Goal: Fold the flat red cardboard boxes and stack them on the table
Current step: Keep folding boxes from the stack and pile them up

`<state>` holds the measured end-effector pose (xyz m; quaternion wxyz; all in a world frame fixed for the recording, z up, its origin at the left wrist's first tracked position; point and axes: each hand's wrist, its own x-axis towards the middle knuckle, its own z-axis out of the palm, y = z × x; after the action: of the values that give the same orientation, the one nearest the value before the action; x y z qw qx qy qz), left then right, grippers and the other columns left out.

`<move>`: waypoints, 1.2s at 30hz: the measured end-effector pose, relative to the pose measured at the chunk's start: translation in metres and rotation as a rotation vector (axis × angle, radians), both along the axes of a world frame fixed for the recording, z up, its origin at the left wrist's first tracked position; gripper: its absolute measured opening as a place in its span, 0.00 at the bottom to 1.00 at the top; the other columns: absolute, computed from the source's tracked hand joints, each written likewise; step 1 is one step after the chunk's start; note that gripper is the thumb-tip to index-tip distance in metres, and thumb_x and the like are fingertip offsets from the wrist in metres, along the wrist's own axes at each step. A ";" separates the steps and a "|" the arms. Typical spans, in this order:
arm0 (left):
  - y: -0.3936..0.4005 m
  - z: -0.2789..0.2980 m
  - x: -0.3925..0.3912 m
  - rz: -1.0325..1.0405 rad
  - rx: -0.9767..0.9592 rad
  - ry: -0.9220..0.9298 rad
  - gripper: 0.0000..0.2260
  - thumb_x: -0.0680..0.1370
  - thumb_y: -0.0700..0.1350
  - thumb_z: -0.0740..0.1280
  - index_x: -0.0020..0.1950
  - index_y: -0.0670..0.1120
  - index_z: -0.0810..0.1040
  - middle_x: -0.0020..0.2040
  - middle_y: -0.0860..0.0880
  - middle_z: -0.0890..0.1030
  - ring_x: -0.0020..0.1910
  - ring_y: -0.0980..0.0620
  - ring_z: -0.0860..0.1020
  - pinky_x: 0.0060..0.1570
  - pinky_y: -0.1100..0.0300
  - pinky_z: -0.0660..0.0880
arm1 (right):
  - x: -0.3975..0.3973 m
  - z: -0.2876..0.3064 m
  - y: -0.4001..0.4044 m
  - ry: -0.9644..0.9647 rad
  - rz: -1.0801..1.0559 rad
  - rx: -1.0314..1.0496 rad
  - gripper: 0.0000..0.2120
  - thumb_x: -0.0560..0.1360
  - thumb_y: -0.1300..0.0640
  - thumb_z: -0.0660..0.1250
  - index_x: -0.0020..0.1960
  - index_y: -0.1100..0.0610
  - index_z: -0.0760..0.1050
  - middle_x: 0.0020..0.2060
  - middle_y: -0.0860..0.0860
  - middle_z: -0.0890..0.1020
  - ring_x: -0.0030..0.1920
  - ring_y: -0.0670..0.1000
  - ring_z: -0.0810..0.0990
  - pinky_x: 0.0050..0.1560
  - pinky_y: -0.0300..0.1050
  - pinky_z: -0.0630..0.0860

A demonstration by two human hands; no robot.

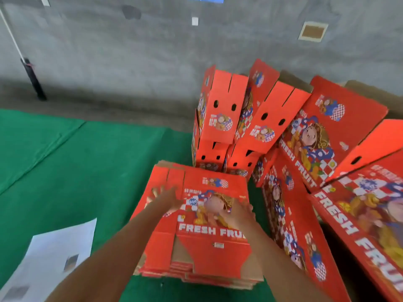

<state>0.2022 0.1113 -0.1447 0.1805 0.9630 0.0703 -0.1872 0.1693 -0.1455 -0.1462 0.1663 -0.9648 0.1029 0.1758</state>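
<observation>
Head view: flat box stack (209, 256) lay under my spread left hand (168, 198) and right hand (236, 211), both pressing its top.

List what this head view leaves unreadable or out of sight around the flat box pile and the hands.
- Left hand: motion-blurred, so its grip on the flat box pile is unclear.
- Right hand: blurred too; it covers part of the top print.
- Pile count: edges too fine to count.
- White paper: print blurred, cut by the left edge.
- Folded boxes: those at right run past the frame edge.

Folded boxes (220, 110) stand behind the flat stack (209, 247).
</observation>
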 end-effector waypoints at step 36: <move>0.068 0.077 -0.208 0.566 -0.494 -0.526 0.30 0.74 0.60 0.75 0.71 0.48 0.76 0.63 0.44 0.82 0.62 0.40 0.80 0.62 0.48 0.76 | -0.179 0.073 -0.036 -0.525 -0.386 0.707 0.16 0.77 0.38 0.71 0.57 0.48 0.78 0.41 0.44 0.87 0.38 0.43 0.86 0.43 0.45 0.80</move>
<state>-0.0057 0.1796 -0.0680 0.4605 0.8489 0.2356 0.1091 -0.0099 -0.1819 -0.0731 0.5342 -0.8242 0.1686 -0.0834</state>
